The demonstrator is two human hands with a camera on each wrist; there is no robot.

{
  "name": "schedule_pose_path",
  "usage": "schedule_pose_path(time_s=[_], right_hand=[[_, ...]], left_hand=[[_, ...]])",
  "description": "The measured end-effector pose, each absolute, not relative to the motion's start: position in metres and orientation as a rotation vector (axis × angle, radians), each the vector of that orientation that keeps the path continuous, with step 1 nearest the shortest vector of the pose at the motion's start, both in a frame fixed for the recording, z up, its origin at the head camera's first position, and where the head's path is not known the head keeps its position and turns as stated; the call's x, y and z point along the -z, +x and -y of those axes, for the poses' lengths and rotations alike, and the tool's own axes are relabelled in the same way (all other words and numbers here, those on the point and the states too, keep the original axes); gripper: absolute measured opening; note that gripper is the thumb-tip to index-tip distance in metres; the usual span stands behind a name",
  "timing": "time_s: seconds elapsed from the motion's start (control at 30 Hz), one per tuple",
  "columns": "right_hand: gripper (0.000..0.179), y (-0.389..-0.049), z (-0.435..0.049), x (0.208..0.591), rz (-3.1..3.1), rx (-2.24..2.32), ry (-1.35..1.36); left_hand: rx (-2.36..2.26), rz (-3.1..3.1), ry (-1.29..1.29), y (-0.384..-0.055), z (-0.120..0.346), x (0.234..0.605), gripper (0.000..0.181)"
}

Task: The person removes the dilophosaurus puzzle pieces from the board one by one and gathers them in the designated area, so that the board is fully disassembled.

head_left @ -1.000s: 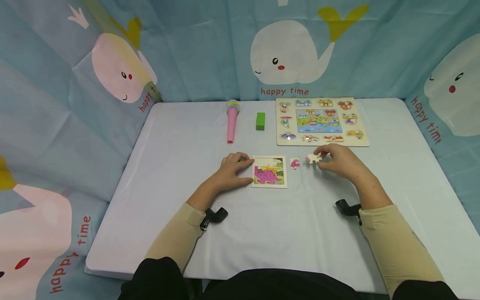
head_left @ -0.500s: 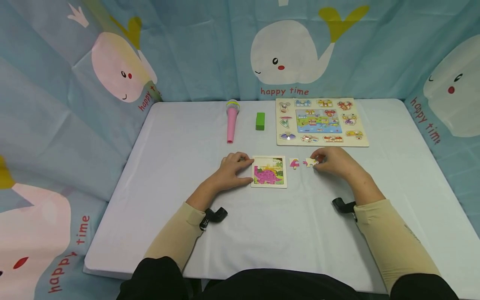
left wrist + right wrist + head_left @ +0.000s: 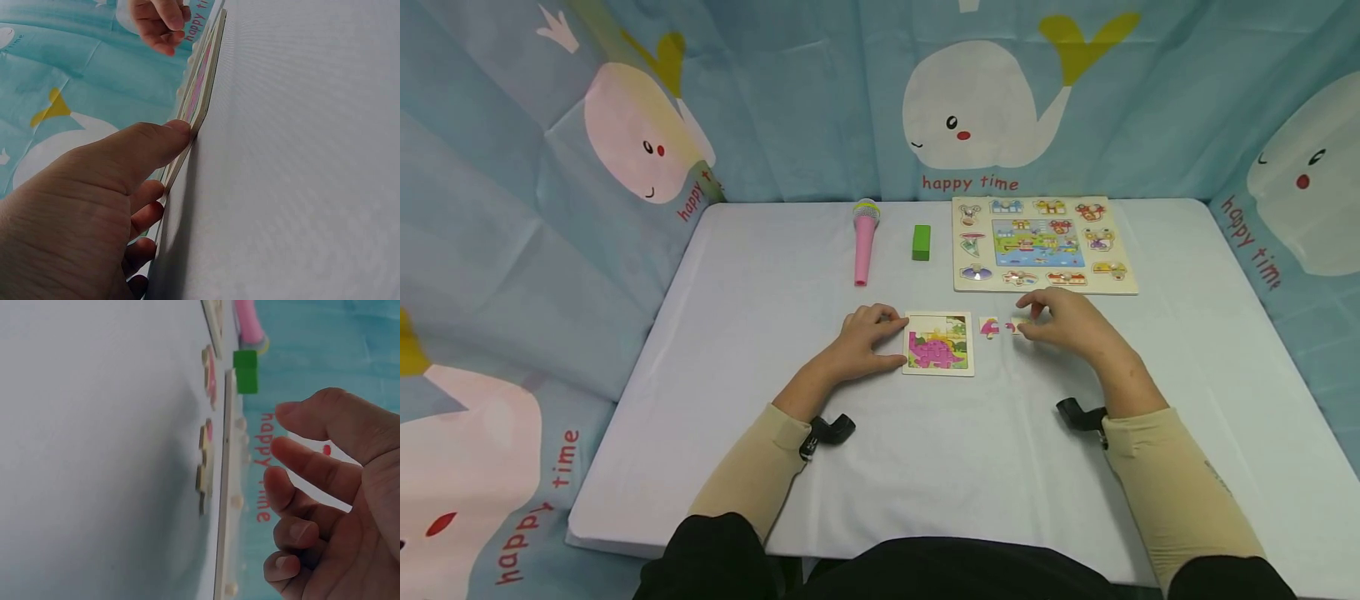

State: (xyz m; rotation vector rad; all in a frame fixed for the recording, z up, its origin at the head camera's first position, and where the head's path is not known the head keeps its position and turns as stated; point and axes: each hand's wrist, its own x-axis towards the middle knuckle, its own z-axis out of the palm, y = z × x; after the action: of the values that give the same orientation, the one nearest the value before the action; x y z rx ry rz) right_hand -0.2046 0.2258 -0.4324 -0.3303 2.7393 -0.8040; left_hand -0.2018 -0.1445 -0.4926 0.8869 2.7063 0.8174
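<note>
My left hand (image 3: 867,342) grips the left side of a small framed dinosaur jigsaw puzzle (image 3: 936,353), thumb at its near corner and forefinger at its far corner. In the left wrist view, the thumb presses against the thin edge of the puzzle frame (image 3: 203,106). To the right of the frame lies a pink jigsaw piece (image 3: 989,327). Beside it is a pale yellow and pink jigsaw piece (image 3: 205,465), partly hidden in the head view by my right hand (image 3: 1069,327). That hand hovers over it, thumb and fingers apart, holding nothing in the right wrist view.
A large wooden knob puzzle board (image 3: 966,285) lies at the back right of the white table (image 3: 940,467). A green block (image 3: 921,242) and a pink toy microphone (image 3: 864,246) are to its left. A blue whale-print curtain (image 3: 820,100) surrounds the back and sides.
My right hand has moved a little left with the yellow and pink jigsaw piece, set it down beside the pink piece and let go. My left hand has stayed on the puzzle frame.
</note>
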Motion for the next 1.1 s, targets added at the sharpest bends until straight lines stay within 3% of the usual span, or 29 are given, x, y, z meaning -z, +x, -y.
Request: schedule_pose_path(time_s=[0.33,1.1], right_hand=[[0.037,-0.200,-0.203,0.424,-2.714,0.896,-0.389],[0.036,-0.210,-0.154,0.444,-2.672,0.840,-0.598]], left_hand=[[-0.812,-2.711,0.879,-0.201,0.144,0.491,0.070],[-0.812,-2.706,0.895,-0.201,0.145,0.492,0.070]])
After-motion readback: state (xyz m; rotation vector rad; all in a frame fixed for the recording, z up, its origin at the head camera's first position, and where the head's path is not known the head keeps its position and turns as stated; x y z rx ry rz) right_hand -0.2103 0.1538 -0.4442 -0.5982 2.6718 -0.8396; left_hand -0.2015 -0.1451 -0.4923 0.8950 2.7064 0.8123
